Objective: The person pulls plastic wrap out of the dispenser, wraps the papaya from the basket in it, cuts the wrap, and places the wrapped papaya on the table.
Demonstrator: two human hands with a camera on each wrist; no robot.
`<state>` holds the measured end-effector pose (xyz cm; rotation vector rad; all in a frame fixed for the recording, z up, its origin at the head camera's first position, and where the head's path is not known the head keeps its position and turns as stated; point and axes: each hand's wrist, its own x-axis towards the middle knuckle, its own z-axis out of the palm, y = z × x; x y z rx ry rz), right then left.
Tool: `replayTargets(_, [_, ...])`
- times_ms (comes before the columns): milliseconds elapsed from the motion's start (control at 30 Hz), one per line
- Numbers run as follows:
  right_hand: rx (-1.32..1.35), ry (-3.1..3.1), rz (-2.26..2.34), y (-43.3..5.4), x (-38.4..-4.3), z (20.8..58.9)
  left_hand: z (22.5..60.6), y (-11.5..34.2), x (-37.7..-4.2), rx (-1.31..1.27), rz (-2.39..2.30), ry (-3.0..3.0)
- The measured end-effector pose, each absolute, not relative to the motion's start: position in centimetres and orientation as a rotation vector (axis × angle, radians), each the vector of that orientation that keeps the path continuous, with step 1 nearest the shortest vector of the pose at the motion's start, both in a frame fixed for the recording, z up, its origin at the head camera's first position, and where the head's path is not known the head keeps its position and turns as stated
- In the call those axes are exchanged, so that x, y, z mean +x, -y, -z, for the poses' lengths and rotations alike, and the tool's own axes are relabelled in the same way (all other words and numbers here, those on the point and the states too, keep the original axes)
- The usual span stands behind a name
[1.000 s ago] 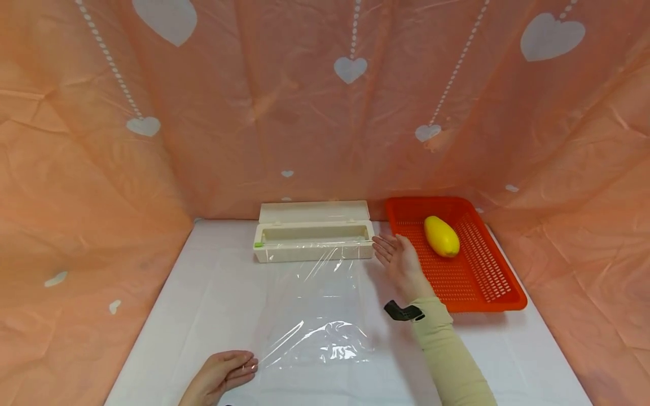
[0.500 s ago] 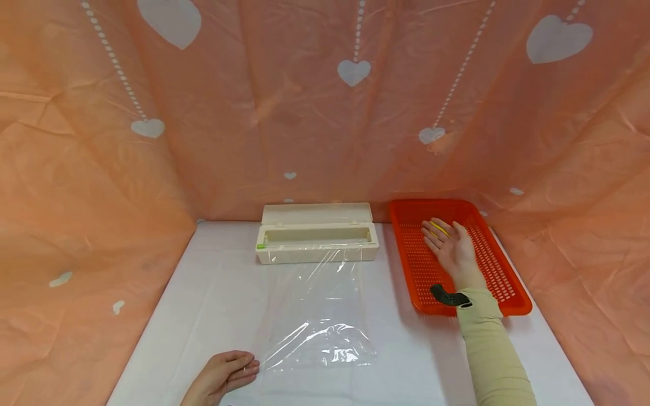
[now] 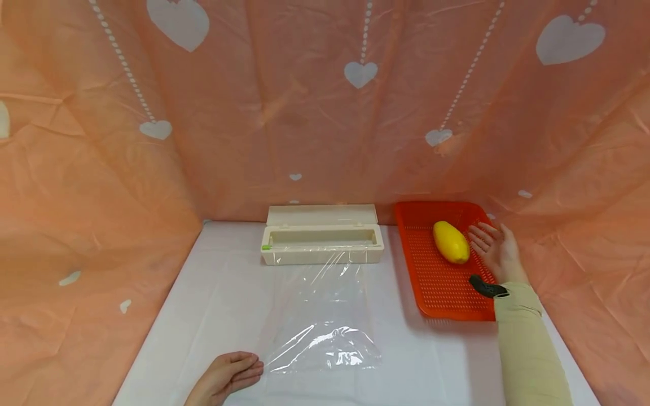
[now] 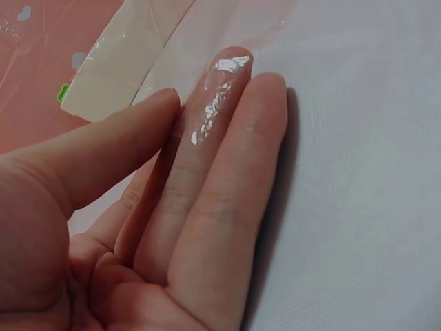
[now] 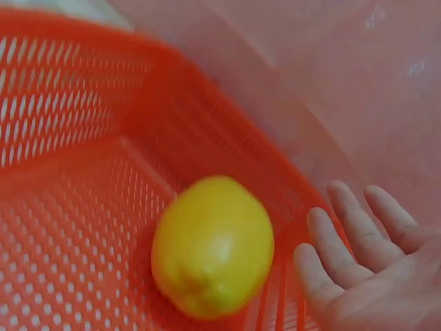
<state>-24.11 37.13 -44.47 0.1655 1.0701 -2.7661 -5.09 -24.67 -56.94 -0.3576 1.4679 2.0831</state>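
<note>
My left hand [image 3: 225,376] pinches the near left corner of a sheet of clear plastic wrap [image 3: 325,316]. In the left wrist view the thumb [image 4: 131,141] lies against the index finger, and the shiny film covers a fingertip behind it. The sheet runs back to a cream wrap dispenser [image 3: 322,256] whose lid stands raised. My right hand [image 3: 500,254] is over the right side of a red basket [image 3: 413,282], fingers spread and holding nothing. Just left of it, a smooth yellow oval fruit [image 3: 451,242] lies in the basket, apart from the fingers [image 5: 331,241].
A small green slider [image 3: 266,247] sits at the dispenser's left end. White cloth [image 3: 213,304] covers the table. An orange curtain with white hearts [image 3: 315,124] closes off the back and both sides, close behind the dispenser and basket.
My right hand has moved from beside the dispenser, across the fruit, to the basket's right side. The left hand keeps its hold on the wrap. The head view has shifted slightly.
</note>
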Motion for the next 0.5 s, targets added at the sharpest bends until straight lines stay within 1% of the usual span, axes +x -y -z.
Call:
replayTargets(167, [0.276,-1.357,2.610,-37.4,-24.2,45.0,56.9,24.9,-4.9,-0.348,-2.085,-1.485])
replayTargets(367, [0.373,-1.628,2.393,-36.8,-25.2,46.1,56.8,24.7,-5.1,-0.367,-2.068,-1.521])
replayTargets(500, [0.367,-1.759,2.234,-36.9,-25.8,47.3,56.9,24.6,-5.1,-0.384,-2.065,-1.518])
